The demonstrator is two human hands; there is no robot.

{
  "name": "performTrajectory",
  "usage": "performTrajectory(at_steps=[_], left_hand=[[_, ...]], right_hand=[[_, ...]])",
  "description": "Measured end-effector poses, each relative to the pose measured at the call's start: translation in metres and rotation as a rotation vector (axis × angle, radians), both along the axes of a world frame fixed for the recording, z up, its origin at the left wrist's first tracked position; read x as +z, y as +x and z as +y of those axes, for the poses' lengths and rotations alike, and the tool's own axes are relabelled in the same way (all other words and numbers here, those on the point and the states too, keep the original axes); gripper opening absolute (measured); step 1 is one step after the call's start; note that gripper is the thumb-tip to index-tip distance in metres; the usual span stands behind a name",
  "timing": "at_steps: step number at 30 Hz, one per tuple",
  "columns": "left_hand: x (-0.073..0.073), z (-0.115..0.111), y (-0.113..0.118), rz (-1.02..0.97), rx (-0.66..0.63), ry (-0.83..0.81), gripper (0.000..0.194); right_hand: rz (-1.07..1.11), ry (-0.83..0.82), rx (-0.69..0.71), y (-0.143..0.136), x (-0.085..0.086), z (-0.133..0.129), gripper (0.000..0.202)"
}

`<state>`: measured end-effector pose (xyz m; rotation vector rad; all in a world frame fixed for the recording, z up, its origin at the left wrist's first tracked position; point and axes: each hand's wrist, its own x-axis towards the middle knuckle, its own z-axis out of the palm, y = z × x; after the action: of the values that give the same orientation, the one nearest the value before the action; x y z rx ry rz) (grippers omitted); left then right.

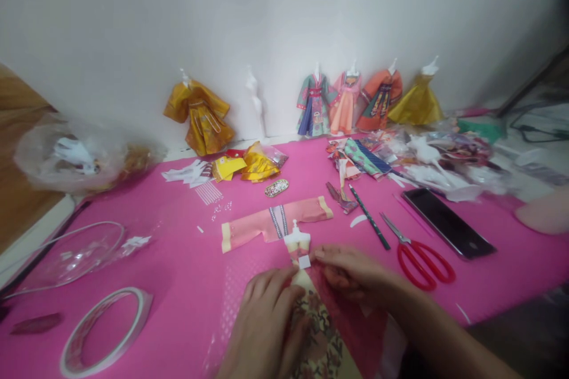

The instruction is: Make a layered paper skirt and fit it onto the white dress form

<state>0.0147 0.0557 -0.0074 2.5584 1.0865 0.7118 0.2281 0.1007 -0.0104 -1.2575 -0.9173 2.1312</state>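
Note:
A small white doll form [297, 237] lies on its back in front of me, with patterned fabric round its chest. A square white piece [304, 262] sits at its waist. Below it spreads a doll skirt [326, 337], cream with dark floral print and a red-pink side. My left hand [271, 317] is closed on the skirt's left edge near the waist, its fingertips partly hidden. At the waist's right side, my right hand [355, 275] pinches the skirt's red-pink edge between thumb and fingers. Just above the form lies a pink doll jacket [253, 229] with cream cuffs.
Red-handled scissors [422, 257], a phone [448, 222] and a dark pencil [370, 217] lie right. A tape roll [140, 314] and clear plastic bag [80, 254] are left. Several dressed doll forms [315, 100] lean on the wall. Fabric scraps [364, 157] lie behind the pencil.

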Motion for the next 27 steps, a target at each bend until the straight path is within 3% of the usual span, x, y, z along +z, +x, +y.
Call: performTrajectory(at_steps=[13, 27], left_hand=[[0.0023, 0.0034, 0.0039, 0.01, -0.017, 0.004, 0.027], [0.002, 0.0038, 0.0077, 0.028, 0.035, -0.056, 0.02]], right_hand=[[-0.058, 0.054, 0.032, 0.0002, -0.0064, 0.0017, 0.041], [-0.12, 0.074, 0.012, -0.0008, -0.0057, 0.0007, 0.028]])
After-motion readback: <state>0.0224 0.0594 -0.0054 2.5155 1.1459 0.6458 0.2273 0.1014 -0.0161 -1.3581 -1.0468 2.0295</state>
